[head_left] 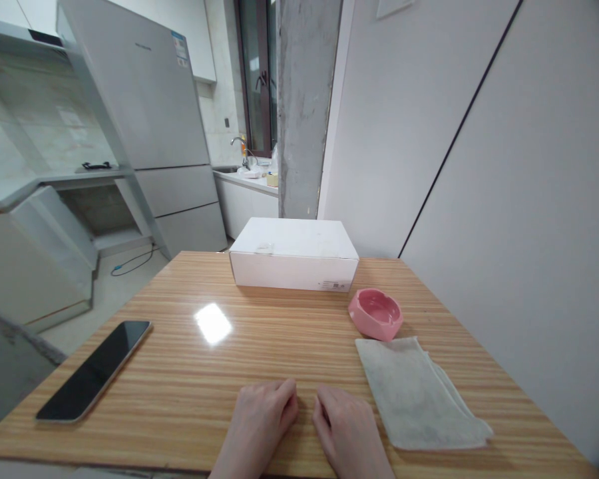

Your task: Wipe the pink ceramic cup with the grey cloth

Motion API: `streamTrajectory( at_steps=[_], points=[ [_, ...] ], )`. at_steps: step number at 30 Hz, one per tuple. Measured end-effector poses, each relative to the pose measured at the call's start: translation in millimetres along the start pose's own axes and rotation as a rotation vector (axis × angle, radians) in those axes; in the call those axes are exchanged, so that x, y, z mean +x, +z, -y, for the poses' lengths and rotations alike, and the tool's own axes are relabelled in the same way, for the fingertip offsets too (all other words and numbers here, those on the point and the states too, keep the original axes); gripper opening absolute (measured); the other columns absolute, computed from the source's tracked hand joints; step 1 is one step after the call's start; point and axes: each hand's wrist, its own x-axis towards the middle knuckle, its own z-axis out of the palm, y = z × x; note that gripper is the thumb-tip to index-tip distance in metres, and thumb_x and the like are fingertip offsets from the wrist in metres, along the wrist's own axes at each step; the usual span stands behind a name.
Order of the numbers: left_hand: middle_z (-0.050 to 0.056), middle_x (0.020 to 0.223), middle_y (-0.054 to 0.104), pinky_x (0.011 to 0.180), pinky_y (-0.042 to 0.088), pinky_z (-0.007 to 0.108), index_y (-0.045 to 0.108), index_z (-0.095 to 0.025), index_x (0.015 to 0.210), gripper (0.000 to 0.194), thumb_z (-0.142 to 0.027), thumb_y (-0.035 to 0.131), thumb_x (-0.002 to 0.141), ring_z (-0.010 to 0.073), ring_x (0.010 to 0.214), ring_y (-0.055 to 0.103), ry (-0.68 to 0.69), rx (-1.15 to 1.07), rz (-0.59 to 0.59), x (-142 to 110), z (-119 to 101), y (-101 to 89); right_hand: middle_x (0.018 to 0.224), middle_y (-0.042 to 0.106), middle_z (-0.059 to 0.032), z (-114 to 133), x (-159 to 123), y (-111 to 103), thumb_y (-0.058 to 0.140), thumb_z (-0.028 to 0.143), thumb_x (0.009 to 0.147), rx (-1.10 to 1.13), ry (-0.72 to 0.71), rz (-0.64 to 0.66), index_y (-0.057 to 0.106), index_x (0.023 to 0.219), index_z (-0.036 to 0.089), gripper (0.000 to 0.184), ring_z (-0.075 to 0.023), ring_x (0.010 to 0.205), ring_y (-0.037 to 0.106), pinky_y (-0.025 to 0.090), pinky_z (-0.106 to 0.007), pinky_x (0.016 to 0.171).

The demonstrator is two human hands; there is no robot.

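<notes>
Curled into loose fists, the left hand and the right hand rest on the striped wooden tabletop at its near edge, side by side with a narrow gap between them. On each, the fingers are folded inward; their tips are hidden, and nothing shows in their grasp. Just beside the right hand, on its outer side, a pale greenish-grey cloth lies flat and folded, its layers slightly offset along the right edge. Directly beyond the cloth sits a pink, angular dish, upright, close to the cloth's far edge. Well apart from the left hand, a dark-screened phone lies face up near the tabletop's left edge. Farther back, a closed white box stands near the far edge, a small printed label at the lower right of its front. Past the tabletop are a grey refrigerator and, beside it, a sink faucet.
</notes>
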Motion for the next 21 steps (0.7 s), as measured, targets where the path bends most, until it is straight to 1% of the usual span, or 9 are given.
streamTrajectory(
  at_steps=[6, 12, 21],
  points=[
    [-0.002, 0.065, 0.069, 0.05, 0.034, 0.026, 0.057, -0.023, 0.074, 0.018, -0.012, 0.048, 0.084, 0.0183, 0.059, 0.066, -0.012, 0.017, -0.007, -0.7, 0.5, 1.6, 0.065, 0.061, 0.0003, -1.0, -0.1, 1.8, 0.039, 0.009, 0.085, 0.009, 0.005, 0.005, 0.048, 0.071, 0.023, 0.021, -0.0176, 0.059, 0.06, 0.028, -0.028, 0.055],
    [-0.002, 0.066, 0.069, 0.051, 0.036, 0.026, 0.058, -0.023, 0.075, 0.019, -0.014, 0.046, 0.086, 0.0193, 0.06, 0.067, -0.03, 0.012, 0.005, -0.3, -0.1, 1.3, 0.063, 0.061, 0.0003, -1.4, -0.5, 2.6, 0.038, 0.011, 0.086, 0.004, 0.0, -0.024, 0.048, 0.071, 0.023, 0.022, -0.0172, 0.057, 0.059, 0.028, -0.027, 0.055],
    [-0.002, 0.065, 0.069, 0.051, 0.034, 0.027, 0.057, -0.023, 0.075, 0.02, -0.014, 0.045, 0.087, 0.0193, 0.059, 0.066, -0.027, 0.013, -0.002, 0.1, 1.2, 2.9, 0.063, 0.061, 0.0, -1.5, -1.3, 2.2, 0.039, 0.011, 0.086, 0.006, 0.008, -0.002, 0.048, 0.07, 0.023, 0.021, -0.0177, 0.058, 0.06, 0.028, -0.028, 0.055]
  ],
)
